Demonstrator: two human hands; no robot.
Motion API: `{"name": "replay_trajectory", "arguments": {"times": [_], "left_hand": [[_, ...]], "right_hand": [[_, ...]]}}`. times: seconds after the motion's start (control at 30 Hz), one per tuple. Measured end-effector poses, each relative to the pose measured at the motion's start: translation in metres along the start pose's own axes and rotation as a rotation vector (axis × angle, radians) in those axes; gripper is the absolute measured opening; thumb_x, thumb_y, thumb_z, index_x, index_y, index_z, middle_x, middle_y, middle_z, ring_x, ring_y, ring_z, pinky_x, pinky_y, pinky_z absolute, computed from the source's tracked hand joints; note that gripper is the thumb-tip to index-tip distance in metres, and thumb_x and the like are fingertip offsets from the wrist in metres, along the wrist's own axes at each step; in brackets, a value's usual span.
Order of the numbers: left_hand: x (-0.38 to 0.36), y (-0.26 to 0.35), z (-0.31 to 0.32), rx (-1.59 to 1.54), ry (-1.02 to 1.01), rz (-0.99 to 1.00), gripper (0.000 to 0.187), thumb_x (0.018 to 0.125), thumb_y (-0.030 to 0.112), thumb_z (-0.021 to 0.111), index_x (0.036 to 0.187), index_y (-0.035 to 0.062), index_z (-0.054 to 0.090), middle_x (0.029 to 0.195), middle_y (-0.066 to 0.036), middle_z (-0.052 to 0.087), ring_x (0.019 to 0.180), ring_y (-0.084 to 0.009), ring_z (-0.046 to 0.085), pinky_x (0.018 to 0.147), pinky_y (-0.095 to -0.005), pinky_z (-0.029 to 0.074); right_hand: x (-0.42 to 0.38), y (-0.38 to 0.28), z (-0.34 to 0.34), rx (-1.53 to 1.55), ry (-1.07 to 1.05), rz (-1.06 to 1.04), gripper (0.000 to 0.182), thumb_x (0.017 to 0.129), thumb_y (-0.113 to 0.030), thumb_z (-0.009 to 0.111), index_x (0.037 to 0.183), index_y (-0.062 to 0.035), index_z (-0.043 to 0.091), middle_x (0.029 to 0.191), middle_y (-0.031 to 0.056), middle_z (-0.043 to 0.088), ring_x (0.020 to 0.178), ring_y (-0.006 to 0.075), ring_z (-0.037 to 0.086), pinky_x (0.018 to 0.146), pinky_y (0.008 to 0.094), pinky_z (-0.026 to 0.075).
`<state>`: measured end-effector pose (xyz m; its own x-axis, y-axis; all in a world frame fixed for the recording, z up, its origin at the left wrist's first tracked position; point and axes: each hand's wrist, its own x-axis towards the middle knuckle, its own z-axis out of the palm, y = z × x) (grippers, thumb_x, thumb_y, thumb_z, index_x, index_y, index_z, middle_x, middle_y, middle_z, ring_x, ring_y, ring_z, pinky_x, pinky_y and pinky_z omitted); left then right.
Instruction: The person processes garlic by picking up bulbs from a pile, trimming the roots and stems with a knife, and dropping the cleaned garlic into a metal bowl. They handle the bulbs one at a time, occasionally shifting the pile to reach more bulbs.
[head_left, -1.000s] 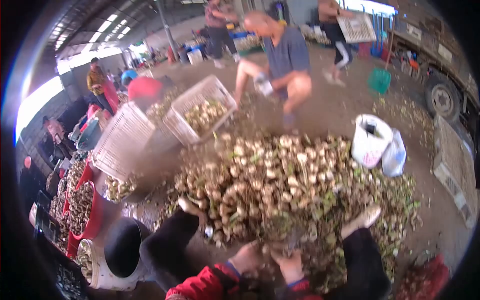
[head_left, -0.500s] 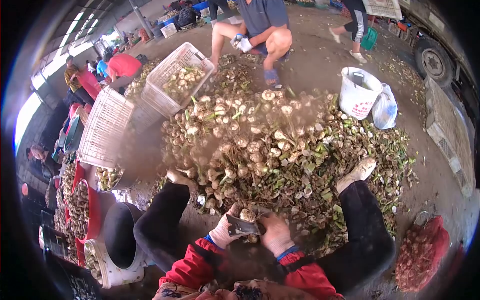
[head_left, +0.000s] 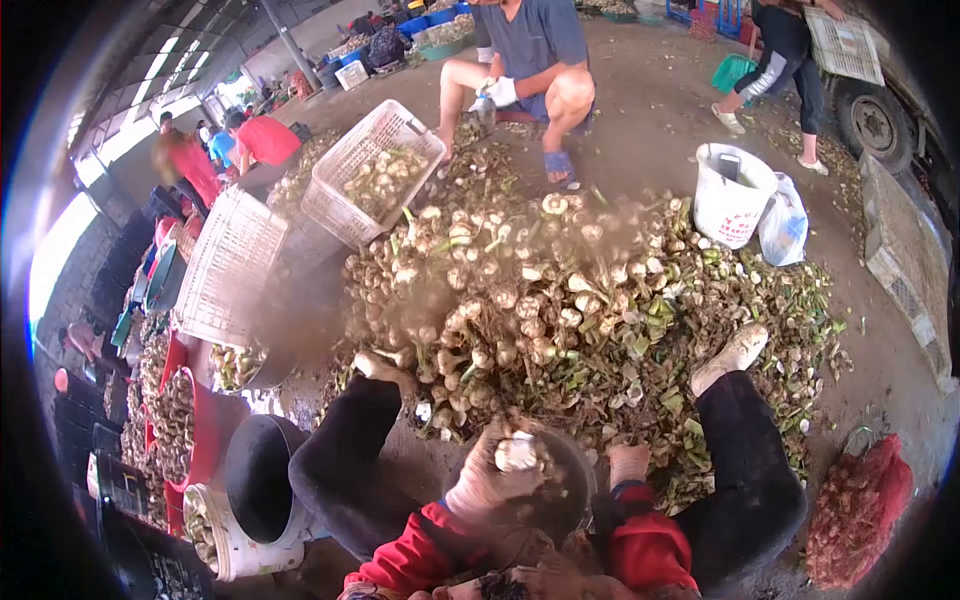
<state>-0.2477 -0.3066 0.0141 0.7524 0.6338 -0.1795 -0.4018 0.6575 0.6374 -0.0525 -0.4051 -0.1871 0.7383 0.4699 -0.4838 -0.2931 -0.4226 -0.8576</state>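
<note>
My left hand (head_left: 488,470) is closed around a garlic bulb (head_left: 517,453), its pale cut face turned up. Beneath it is a dark round container (head_left: 583,478), partly covered by the hand. My right hand (head_left: 628,463) is to the right of the container, low over the leafy trimmings (head_left: 650,390). Its fingers are curled, and what they hold, if anything, is hidden. In front of both hands lies a heap of untrimmed garlic (head_left: 500,300), between my outstretched legs.
A white bucket (head_left: 733,195) and a plastic bag (head_left: 784,222) stand beyond the heap at right. Crates (head_left: 232,262) are at left, near a white tub (head_left: 250,550). A red net sack (head_left: 858,515) lies at right. Facing me sits a person (head_left: 530,70).
The knife blade seen across the bulb is out of sight. My right hand has moved right, away from my left hand, which has turned the bulb. The view has shifted; a person at right moved.
</note>
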Motion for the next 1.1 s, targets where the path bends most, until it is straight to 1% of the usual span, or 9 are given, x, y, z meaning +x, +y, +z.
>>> {"name": "replay_trajectory", "arguments": {"times": [0.07,0.17,0.37,0.63,0.73,0.83,0.9,0.97,1.1], "left_hand": [[0.004,0.009,-0.004,-0.231,0.172,-0.14,0.041,0.083,0.013,0.064,0.12,0.0083,0.05,0.107,-0.009,0.06,0.091,-0.028,0.057,0.072,-0.0446,0.051],[-0.006,0.012,-0.019,0.46,0.169,0.13,0.046,0.08,0.013,0.068,0.121,0.0078,0.047,0.115,-0.008,0.055,0.1,-0.0249,0.056,0.089,-0.0366,0.046],[0.009,0.015,-0.017,-0.161,0.102,0.02,0.037,0.077,0.008,0.068,0.111,0.0097,0.052,0.109,-0.006,0.058,0.105,-0.0265,0.056,0.094,-0.0422,0.042],[0.012,0.003,-0.007,-0.078,0.107,-0.052,0.049,0.075,0.005,0.063,0.121,0.0057,0.048,0.112,-0.01,0.057,0.106,-0.0265,0.055,0.094,-0.0429,0.043],[0.013,0.011,0.019,-0.02,0.019,-0.039,0.05,0.077,0.015,0.064,0.122,0.0046,0.045,0.112,-0.011,0.057,0.101,-0.0255,0.057,0.088,-0.0478,0.047],[0.018,0.01,-0.012,0.366,-0.062,-0.189,0.053,0.076,0.011,0.068,0.123,0.0041,0.046,0.115,-0.009,0.056,0.103,-0.0199,0.056,0.091,-0.0381,0.045],[0.024,0.001,-0.05,0.617,-0.113,-0.199,0.056,0.076,0.006,0.07,0.127,0.003,0.045,0.114,-0.008,0.058,0.104,-0.0163,0.055,0.089,-0.0306,0.045],[0.039,-0.004,-0.081,0.841,0.053,-0.55,0.052,0.076,0.008,0.07,0.122,0.0024,0.048,0.111,-0.008,0.059,0.103,-0.0148,0.055,0.086,-0.0282,0.046],[0.122,-0.033,-0.098,0.416,0.409,-0.397,0.023,0.085,0.018,0.058,0.105,0.0066,0.056,0.088,-0.01,0.061,0.08,-0.0244,0.06,0.07,-0.0348,0.05]], "right_hand": [[-0.007,-0.012,0.0,0.112,0.072,-0.106,0.028,0.067,-0.01,0.072,0.093,-0.0038,0.064,0.088,0.0141,0.064,0.082,0.0273,0.063,0.073,0.0355,0.048],[-0.066,-0.082,0.009,-0.15,0.004,-0.337,0.025,0.069,-0.009,0.071,0.093,-0.0041,0.063,0.087,0.0115,0.064,0.082,0.0256,0.062,0.075,0.0344,0.048],[-0.109,-0.105,0.028,-0.217,-0.236,-0.879,0.014,0.071,-0.004,0.067,0.085,-0.0066,0.064,0.096,0.0104,0.062,0.09,0.0268,0.06,0.081,0.0352,0.046],[-0.083,-0.073,0.037,-0.06,-0.38,-0.659,0.03,0.069,-0.01,0.07,0.098,-0.0058,0.064,0.101,0.013,0.061,0.092,0.0292,0.059,0.08,0.0344,0.048],[-0.056,-0.04,0.024,-0.095,-0.293,-0.024,0.025,0.07,-0.002,0.067,0.094,-0.0026,0.061,0.084,0.0085,0.062,0.078,0.021,0.06,0.071,0.031,0.049],[-0.047,-0.059,0.018,0.529,-0.09,0.145,0.018,0.069,0.004,0.062,0.085,-0.0024,0.059,0.074,0.0029,0.058,0.066,0.0142,0.055,0.062,0.0287,0.047],[-0.057,-0.099,0.009,0.323,0.001,0.152,0.017,0.069,0.005,0.062,0.084,-0.0028,0.058,0.074,0.0031,0.058,0.065,0.0144,0.055,0.06,0.0288,0.047],[-0.045,-0.077,0.02,0.421,0.039,0.103,0.02,0.069,0.003,0.061,0.088,-0.0026,0.059,0.076,0.0033,0.059,0.064,0.0144,0.054,0.059,0.0284,0.046],[-0.038,-0.053,0.031,0.437,0.017,0.179,0.023,0.07,0.002,0.06,0.092,-0.0047,0.061,0.076,0.0045,0.061,0.057,0.0147,0.055,0.047,0.0278,0.044]]}}
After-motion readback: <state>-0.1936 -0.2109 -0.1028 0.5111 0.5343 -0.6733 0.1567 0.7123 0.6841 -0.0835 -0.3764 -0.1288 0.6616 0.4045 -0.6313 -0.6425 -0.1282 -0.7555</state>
